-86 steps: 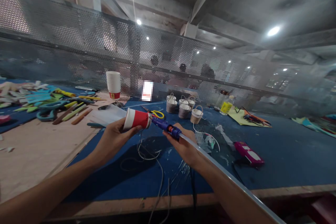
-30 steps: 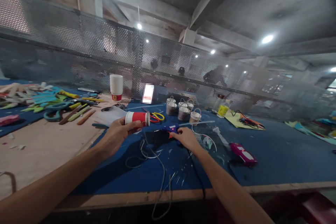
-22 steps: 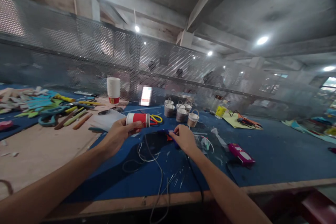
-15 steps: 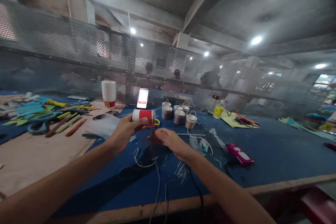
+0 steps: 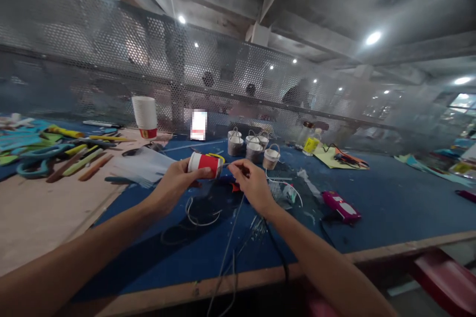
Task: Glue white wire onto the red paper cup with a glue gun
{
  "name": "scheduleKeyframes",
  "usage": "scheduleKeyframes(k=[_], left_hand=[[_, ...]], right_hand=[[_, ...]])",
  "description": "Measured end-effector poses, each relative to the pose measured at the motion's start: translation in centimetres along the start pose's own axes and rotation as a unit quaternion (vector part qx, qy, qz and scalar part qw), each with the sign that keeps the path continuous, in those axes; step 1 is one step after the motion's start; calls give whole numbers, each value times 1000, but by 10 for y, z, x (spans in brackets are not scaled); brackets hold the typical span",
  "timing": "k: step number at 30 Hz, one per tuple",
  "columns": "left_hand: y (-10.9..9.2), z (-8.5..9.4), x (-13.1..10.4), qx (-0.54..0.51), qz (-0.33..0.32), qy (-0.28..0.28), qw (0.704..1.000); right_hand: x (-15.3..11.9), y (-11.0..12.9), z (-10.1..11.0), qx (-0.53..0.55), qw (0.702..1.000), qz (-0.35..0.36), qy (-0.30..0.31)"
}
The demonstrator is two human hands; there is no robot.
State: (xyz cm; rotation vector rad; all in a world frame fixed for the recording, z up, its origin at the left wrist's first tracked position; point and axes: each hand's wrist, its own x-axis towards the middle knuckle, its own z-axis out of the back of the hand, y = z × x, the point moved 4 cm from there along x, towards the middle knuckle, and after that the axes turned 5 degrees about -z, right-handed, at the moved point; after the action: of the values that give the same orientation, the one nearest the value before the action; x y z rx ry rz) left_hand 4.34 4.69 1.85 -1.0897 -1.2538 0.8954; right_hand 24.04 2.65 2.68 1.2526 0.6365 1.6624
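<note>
Along the near edge of the bench (image 5: 390,200), closer in than the red-and-white paper cup (image 5: 208,164), a thin grey cord (image 5: 232,230) hangs over the lip in a loop. Loose curls of pale cord (image 5: 203,224) lie below the cup, within the arms' shadow.

Cup itself: above the bench, on its side, clamped between thumb and fingers of the left hand (image 5: 176,178). Right hand (image 5: 253,183) just right of it, thumb and fingertips together, pinching the grey cord close to the cup's right end; contact with the cup: cannot tell. Glue gun (image 5: 235,187) under the right hand, mostly hidden, orange trigger showing. Well right of the cup, a magenta device (image 5: 340,206).

Left of the cup, a translucent sheet (image 5: 147,163), then teal-handled scissors (image 5: 34,167). Just beyond it, yellow-handled scissors (image 5: 216,157), partly covered. Farther, right of it, small handled baskets (image 5: 254,152); beyond it on the left, stacked cups (image 5: 144,114). Farthest back, perforated metal screen (image 5: 148,59).
</note>
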Motion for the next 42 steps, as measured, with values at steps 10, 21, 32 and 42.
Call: scheduleKeyframes(k=[10, 21, 32, 42], left_hand=[[4, -9, -4, 20, 11, 45, 999], [5, -12, -8, 50, 37, 95, 994], [3, -13, -9, 41, 35, 104, 993], [3, -12, -10, 44, 29, 107, 993]], right_hand=[[1, 7, 10, -19, 998, 53, -40], [3, 3, 11, -16, 997, 56, -41], [6, -3, 10, -4, 998, 36, -43], [6, -4, 11, -4, 999, 23, -38]])
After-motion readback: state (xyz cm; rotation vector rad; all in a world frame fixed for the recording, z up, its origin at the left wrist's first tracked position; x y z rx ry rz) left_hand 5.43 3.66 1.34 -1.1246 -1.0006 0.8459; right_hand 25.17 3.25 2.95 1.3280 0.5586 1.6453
